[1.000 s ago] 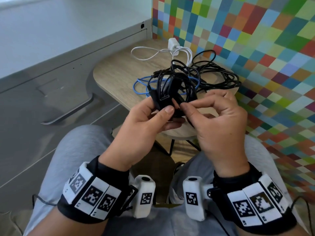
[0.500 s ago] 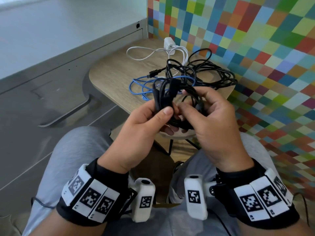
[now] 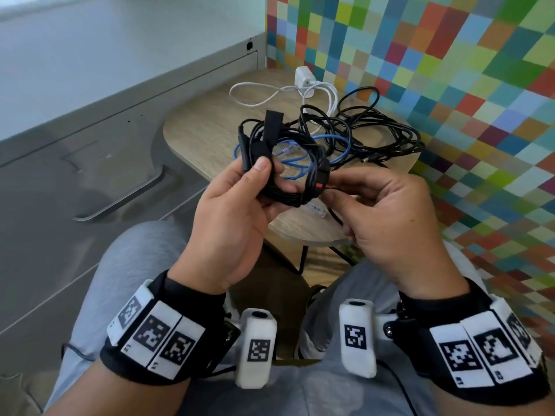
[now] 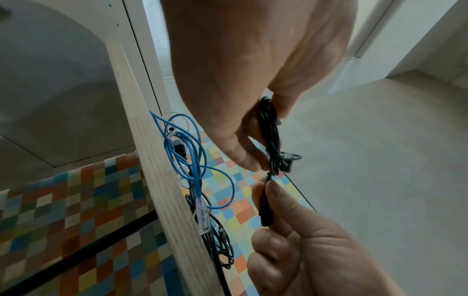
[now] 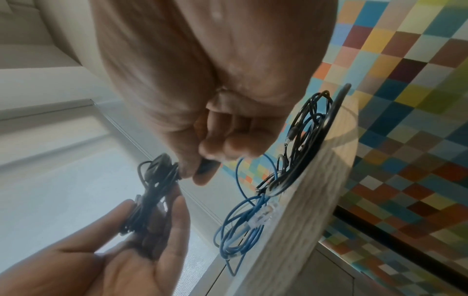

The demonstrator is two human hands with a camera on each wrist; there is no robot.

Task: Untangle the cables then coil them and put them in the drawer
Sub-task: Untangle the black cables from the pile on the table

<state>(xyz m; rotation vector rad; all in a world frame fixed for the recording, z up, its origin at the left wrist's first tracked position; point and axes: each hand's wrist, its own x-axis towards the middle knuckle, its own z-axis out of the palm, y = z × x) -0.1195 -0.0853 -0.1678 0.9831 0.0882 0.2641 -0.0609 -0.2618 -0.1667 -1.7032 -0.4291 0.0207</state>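
A black coiled cable (image 3: 286, 196) is held over the table's near edge. My left hand (image 3: 264, 181) grips its left side, thumb on top, and a black strap (image 3: 271, 124) sticks up from the bundle. My right hand (image 3: 332, 190) pinches the cable's plug end at the right of the coil (image 4: 271, 130), which the right wrist view shows as a dark plug (image 5: 205, 170) between thumb and fingers. A blue cable (image 3: 339, 139), a black tangle (image 3: 387, 130) and a white charger (image 3: 303, 78) with its cord lie on the table.
The small round wooden table (image 3: 207, 127) stands against a multicoloured checked wall (image 3: 450, 85). To the left is a grey cabinet front with a long drawer handle (image 3: 126, 199). My knees sit just under the table's near edge.
The coil has turned from upright between both hands to a flatter open loop in my left hand. My right hand has shifted right and now pinches the plug end.
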